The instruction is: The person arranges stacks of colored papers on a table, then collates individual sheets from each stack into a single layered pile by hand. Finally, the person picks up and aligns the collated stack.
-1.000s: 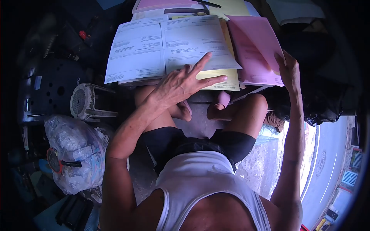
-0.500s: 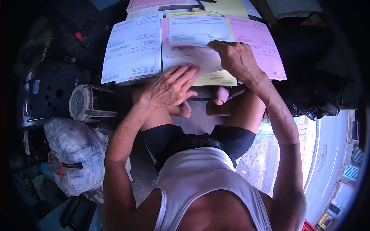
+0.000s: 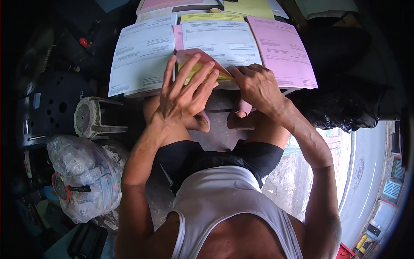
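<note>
Right grip (image 3: 261,88) has lowered, pinching a curled sheet (image 3: 219,65); left grip (image 3: 181,97) spread; clear bag (image 3: 84,177) holds pale contents (image 3: 103,175).

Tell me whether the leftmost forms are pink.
No, the leftmost forms look white, while the rightmost forms are pink.

Curled fingers of the right hand (image 3: 263,88) hide the pinched edge of a lifted pink sheet (image 3: 222,69); spread fingers of the left hand (image 3: 183,97) cover part of the yellow sheet (image 3: 194,70) beneath it. Just beyond the grip, a white form (image 3: 217,35) carries print — mostly too small to read. Farther beyond, a pink stack (image 3: 166,4) runs off the top edge. Left of the grip, a plastic sack (image 3: 86,172) — contents indistinct.
</note>
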`<state>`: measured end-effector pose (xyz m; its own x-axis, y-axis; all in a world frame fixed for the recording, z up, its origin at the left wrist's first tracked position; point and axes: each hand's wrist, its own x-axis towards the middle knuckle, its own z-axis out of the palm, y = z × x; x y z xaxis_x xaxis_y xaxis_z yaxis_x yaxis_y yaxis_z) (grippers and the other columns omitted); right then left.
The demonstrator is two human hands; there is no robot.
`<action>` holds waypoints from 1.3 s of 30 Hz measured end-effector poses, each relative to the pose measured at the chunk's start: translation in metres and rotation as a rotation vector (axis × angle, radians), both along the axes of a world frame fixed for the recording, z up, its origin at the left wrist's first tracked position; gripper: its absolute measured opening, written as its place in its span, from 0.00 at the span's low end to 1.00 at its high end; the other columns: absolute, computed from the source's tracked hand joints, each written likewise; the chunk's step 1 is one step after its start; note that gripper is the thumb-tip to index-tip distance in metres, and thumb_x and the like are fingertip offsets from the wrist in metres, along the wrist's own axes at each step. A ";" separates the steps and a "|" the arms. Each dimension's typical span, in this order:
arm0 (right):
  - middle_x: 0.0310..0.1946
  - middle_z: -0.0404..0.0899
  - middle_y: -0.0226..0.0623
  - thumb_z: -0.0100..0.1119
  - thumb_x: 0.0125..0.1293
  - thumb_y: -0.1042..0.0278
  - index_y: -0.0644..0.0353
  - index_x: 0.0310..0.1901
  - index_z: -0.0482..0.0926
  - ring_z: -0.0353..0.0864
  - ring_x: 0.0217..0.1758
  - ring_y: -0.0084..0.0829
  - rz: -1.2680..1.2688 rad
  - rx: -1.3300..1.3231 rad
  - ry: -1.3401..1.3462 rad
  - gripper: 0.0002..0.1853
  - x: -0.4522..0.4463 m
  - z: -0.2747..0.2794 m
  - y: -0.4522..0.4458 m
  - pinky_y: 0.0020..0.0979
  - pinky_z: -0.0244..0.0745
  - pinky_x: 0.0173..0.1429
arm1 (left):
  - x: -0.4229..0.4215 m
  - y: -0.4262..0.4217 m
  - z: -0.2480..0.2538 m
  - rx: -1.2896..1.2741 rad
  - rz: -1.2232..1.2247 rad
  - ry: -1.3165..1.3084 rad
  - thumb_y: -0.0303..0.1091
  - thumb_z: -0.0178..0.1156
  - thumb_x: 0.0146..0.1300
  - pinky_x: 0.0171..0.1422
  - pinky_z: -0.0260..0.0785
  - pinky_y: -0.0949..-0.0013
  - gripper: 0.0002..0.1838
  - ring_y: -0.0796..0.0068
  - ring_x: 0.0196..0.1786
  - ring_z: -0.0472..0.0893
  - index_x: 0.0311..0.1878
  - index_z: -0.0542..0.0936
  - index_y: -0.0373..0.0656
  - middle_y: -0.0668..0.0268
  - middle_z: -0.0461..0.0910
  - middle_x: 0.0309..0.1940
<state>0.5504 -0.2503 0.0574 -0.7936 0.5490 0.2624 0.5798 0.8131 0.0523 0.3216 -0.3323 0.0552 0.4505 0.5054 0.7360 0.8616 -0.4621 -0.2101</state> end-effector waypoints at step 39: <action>0.47 0.87 0.49 0.57 0.66 0.84 0.56 0.59 0.82 0.88 0.48 0.51 -0.323 -0.045 0.168 0.21 0.197 -0.009 0.035 0.44 0.84 0.50 | -0.095 -0.039 -0.013 -0.369 0.467 -0.151 0.45 0.72 0.62 0.79 0.60 0.50 0.40 0.51 0.78 0.67 0.74 0.70 0.38 0.54 0.71 0.74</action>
<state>0.7470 -0.2149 0.0485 -0.5253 0.7782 0.3443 0.8046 0.5859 -0.0968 0.2268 -0.3715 0.0420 0.0244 0.8580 0.5130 0.9983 -0.0477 0.0323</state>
